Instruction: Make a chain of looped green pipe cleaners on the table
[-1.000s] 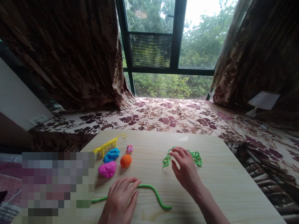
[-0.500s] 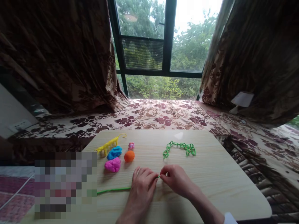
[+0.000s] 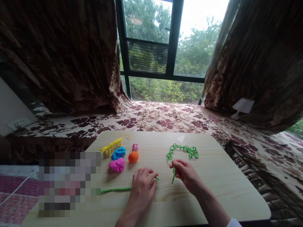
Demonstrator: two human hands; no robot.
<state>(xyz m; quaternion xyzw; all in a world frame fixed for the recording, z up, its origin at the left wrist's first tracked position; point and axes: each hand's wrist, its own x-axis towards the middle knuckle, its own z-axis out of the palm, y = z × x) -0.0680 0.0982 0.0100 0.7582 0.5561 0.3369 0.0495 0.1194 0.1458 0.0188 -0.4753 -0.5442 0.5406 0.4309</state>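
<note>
A long thin green clay strand [image 3: 115, 189] lies across the wooden table toward the left. My left hand [image 3: 143, 186] rests over it, thumb and forefinger closed on the strand, whose short tip pokes out past them. Most of the part under my palm is hidden. To the right, my right hand [image 3: 186, 173] is raised slightly and pinches a short green clay piece [image 3: 174, 175] that hangs down from the fingertips. Just beyond that hand lies a green linked chain [image 3: 176, 146], bent in an arch on the table.
At the table's [image 3: 213, 195] left stand a yellow four-legged animal figure [image 3: 112, 146], a blue lump [image 3: 118, 153], a pink lump [image 3: 116, 165], an orange ball [image 3: 133, 157] and a small pink figure [image 3: 134, 147]. A pixelated patch covers the left edge. A white lamp [image 3: 243, 105] stands beyond.
The short green piece has come apart from the strand. My right hand has moved right and away from me with it, while my left hand stays over the strand.
</note>
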